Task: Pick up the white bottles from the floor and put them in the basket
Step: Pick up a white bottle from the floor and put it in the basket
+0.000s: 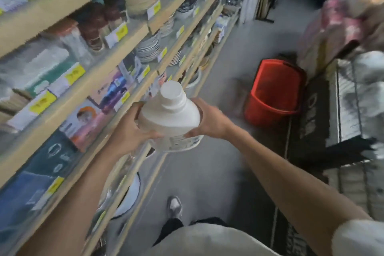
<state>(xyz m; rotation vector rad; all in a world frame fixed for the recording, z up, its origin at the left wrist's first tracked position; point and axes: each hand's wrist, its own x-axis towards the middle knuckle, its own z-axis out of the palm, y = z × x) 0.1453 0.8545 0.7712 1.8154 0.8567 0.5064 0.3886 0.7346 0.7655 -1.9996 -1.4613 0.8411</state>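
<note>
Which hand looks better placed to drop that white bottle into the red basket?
Probably the right hand. Both hands hold the bottle, but the basket sits to the right, nearer that hand; the left hand is by the shelves.

Label print on white bottle [168, 117] — too blurred to read. Fingers of left hand [129, 129] and right hand [210, 119] hidden behind the bottle. Yellow price tags [76, 72] and shelf goods [93, 21] motion-smeared — illegible.

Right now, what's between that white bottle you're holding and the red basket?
In the head view: the right hand on the white bottle, then bare grey floor up to the red basket. A blurred shape beside the basket is unidentifiable.
</note>
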